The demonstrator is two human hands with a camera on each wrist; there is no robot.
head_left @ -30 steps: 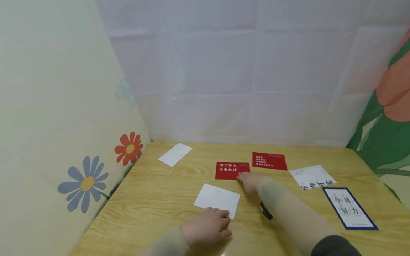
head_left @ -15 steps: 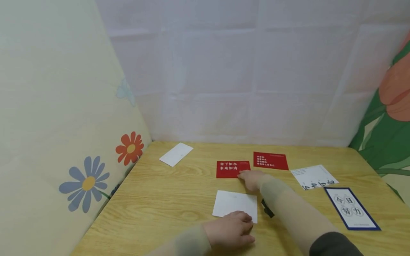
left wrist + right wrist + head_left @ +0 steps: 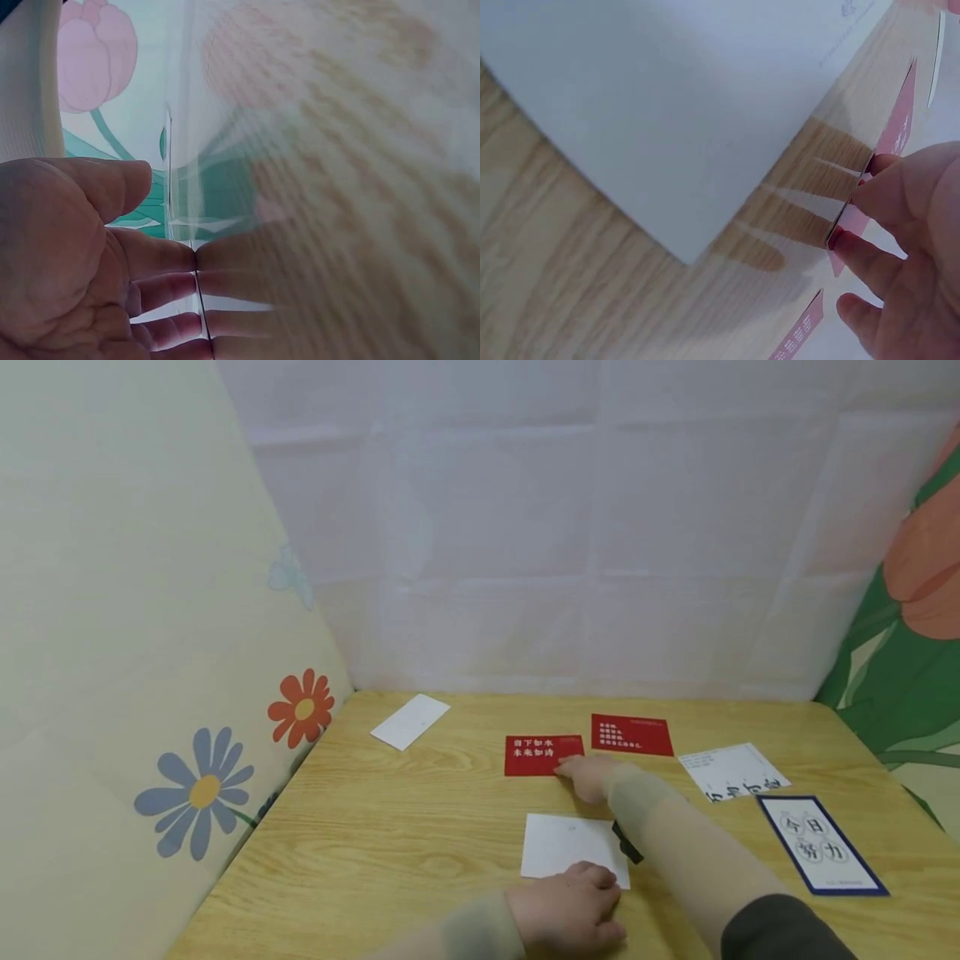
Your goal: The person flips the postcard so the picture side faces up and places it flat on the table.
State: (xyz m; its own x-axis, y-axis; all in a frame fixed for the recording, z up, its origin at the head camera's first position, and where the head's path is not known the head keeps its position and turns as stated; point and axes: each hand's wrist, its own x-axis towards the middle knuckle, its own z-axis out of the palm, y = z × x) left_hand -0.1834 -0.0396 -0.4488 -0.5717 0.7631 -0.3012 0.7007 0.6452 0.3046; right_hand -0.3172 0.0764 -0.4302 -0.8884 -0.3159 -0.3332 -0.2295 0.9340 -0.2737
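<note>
A blank-looking white card (image 3: 558,847) lies flat near the front middle of the table. My left hand (image 3: 573,906) rests its outstretched fingertips on the card's near right part. In the left wrist view the fingers (image 3: 161,251) reach straight out with the thumb apart from them. Farther back, my right hand (image 3: 588,777) touches the lower right corner of a red card (image 3: 536,767) with white Chinese lettering. The right wrist view shows its fingertips along the edge of that red card (image 3: 896,120), with the white card (image 3: 660,112) large in the foreground.
Behind my right hand lies another red card (image 3: 632,735). To its right are a white card with black lettering (image 3: 731,768) and a blue-bordered card (image 3: 821,845). A white card (image 3: 410,722) sits at the back left of the wooden table (image 3: 360,827). White cloth (image 3: 480,527) hangs behind.
My left hand has slid the white card to the right and slightly nearer, and the card has turned to lie straighter. The right hand has stayed at the red card's corner.
</note>
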